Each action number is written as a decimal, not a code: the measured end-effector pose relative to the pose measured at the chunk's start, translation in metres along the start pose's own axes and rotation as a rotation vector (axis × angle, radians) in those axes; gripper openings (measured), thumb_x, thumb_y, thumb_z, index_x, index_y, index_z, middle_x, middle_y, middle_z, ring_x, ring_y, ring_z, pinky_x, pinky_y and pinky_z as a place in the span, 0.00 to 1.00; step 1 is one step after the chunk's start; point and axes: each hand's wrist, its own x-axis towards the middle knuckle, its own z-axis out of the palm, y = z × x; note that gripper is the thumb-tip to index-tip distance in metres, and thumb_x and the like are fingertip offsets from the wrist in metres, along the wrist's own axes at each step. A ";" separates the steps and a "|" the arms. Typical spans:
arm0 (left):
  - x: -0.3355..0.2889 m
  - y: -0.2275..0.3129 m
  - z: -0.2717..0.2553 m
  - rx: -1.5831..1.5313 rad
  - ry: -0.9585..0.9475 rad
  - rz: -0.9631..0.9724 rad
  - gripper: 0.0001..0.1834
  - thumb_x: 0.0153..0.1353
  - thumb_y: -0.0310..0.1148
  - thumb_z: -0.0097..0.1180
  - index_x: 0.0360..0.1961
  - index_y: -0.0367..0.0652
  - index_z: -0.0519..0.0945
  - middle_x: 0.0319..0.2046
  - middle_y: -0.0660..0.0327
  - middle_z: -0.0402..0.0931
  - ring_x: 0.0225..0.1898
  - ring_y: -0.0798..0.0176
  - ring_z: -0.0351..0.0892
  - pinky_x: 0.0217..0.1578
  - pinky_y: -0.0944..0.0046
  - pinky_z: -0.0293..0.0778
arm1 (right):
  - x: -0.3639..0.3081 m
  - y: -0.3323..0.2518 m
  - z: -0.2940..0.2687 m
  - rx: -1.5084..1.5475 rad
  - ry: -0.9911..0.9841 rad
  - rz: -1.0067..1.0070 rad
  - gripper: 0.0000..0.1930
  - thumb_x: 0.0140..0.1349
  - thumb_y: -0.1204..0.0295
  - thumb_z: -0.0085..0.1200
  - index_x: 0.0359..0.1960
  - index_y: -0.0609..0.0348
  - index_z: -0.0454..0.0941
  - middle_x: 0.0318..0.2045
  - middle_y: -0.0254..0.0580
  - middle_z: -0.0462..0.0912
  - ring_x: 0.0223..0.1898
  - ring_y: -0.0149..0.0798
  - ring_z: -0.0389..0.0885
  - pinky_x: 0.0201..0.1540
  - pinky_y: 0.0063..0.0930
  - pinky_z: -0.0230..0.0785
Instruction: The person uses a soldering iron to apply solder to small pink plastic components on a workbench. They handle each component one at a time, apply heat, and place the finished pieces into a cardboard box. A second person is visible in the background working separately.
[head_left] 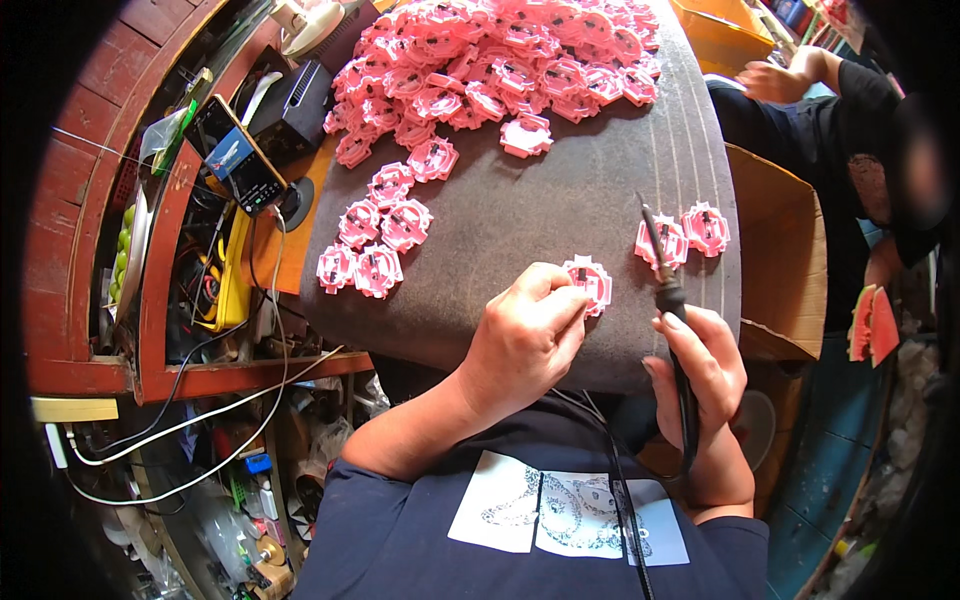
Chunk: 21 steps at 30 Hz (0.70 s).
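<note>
The pink plastic housing (598,285) on the bench (500,215) looks light, stiff, perhaps brittle; rim-holding suits it. Left hand (530,328) bunches fingers beside it, grip hidden; right hand (708,372) grasps a soldering iron (670,292).

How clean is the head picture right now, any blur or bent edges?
Head view: the left hand and soldering iron look reasonably sharp; head view: the red wooden frame bows near the left rim, and the corners go black; head view: a blurred patch covers the co-worker's head.
</note>
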 end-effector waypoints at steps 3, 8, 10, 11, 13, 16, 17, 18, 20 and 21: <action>0.000 -0.002 0.001 0.001 0.006 0.016 0.09 0.59 0.20 0.69 0.41 0.38 0.87 0.40 0.50 0.82 0.38 0.46 0.87 0.40 0.55 0.83 | 0.009 0.006 0.003 0.017 -0.127 0.032 0.20 0.59 0.82 0.69 0.54 0.66 0.84 0.30 0.47 0.83 0.28 0.44 0.80 0.32 0.34 0.73; 0.001 0.000 0.000 -0.028 -0.003 0.010 0.09 0.59 0.19 0.68 0.41 0.37 0.86 0.40 0.50 0.82 0.38 0.46 0.86 0.39 0.55 0.83 | 0.023 0.014 0.025 0.049 -0.183 0.113 0.25 0.55 0.82 0.68 0.56 0.63 0.79 0.44 0.55 0.85 0.42 0.59 0.85 0.45 0.45 0.78; 0.002 -0.001 0.000 -0.019 -0.010 0.014 0.09 0.59 0.18 0.68 0.41 0.36 0.86 0.40 0.50 0.82 0.38 0.46 0.86 0.39 0.55 0.83 | 0.029 0.014 0.028 0.074 -0.226 0.142 0.28 0.55 0.80 0.68 0.60 0.62 0.76 0.50 0.57 0.85 0.48 0.62 0.85 0.51 0.47 0.78; 0.001 -0.002 -0.001 -0.013 -0.015 0.014 0.09 0.59 0.18 0.67 0.41 0.36 0.85 0.40 0.50 0.82 0.38 0.46 0.86 0.39 0.55 0.83 | 0.032 0.016 0.029 0.068 -0.240 0.114 0.29 0.55 0.79 0.68 0.61 0.62 0.75 0.51 0.58 0.84 0.49 0.63 0.85 0.52 0.47 0.78; 0.001 -0.003 0.000 -0.022 -0.004 0.021 0.09 0.59 0.17 0.67 0.41 0.35 0.85 0.40 0.50 0.82 0.38 0.46 0.86 0.39 0.55 0.83 | 0.035 0.019 0.032 0.068 -0.264 0.091 0.29 0.55 0.79 0.68 0.61 0.61 0.74 0.52 0.58 0.84 0.50 0.63 0.85 0.54 0.47 0.77; 0.001 -0.002 0.000 -0.022 0.004 0.029 0.09 0.59 0.17 0.67 0.41 0.35 0.85 0.40 0.49 0.82 0.38 0.45 0.87 0.39 0.55 0.83 | 0.034 0.022 0.035 0.079 -0.286 0.098 0.29 0.55 0.79 0.68 0.61 0.62 0.75 0.52 0.57 0.84 0.50 0.62 0.85 0.54 0.47 0.78; 0.001 -0.001 0.000 -0.020 0.005 0.030 0.09 0.59 0.17 0.67 0.41 0.35 0.85 0.40 0.49 0.81 0.38 0.45 0.87 0.39 0.54 0.83 | 0.034 0.023 0.035 0.078 -0.288 0.096 0.29 0.55 0.79 0.68 0.61 0.61 0.75 0.52 0.57 0.84 0.50 0.61 0.85 0.54 0.47 0.78; 0.001 -0.001 0.000 -0.021 0.001 0.028 0.09 0.59 0.17 0.67 0.41 0.35 0.85 0.41 0.49 0.81 0.38 0.45 0.87 0.39 0.54 0.83 | 0.034 0.023 0.035 0.078 -0.290 0.094 0.29 0.55 0.79 0.68 0.61 0.61 0.75 0.52 0.57 0.84 0.50 0.61 0.85 0.54 0.47 0.78; 0.001 -0.001 0.000 -0.023 -0.006 0.024 0.09 0.59 0.17 0.67 0.41 0.35 0.85 0.41 0.49 0.81 0.38 0.45 0.87 0.39 0.54 0.83 | 0.035 0.022 0.034 0.078 -0.297 0.096 0.29 0.55 0.79 0.67 0.61 0.62 0.75 0.52 0.57 0.84 0.50 0.61 0.85 0.54 0.47 0.78; 0.001 -0.001 0.000 -0.023 -0.002 0.027 0.09 0.59 0.17 0.67 0.41 0.35 0.85 0.41 0.49 0.81 0.38 0.45 0.87 0.39 0.55 0.83 | 0.036 0.022 0.033 0.079 -0.300 0.097 0.29 0.55 0.79 0.67 0.60 0.62 0.75 0.52 0.57 0.85 0.50 0.61 0.85 0.53 0.47 0.78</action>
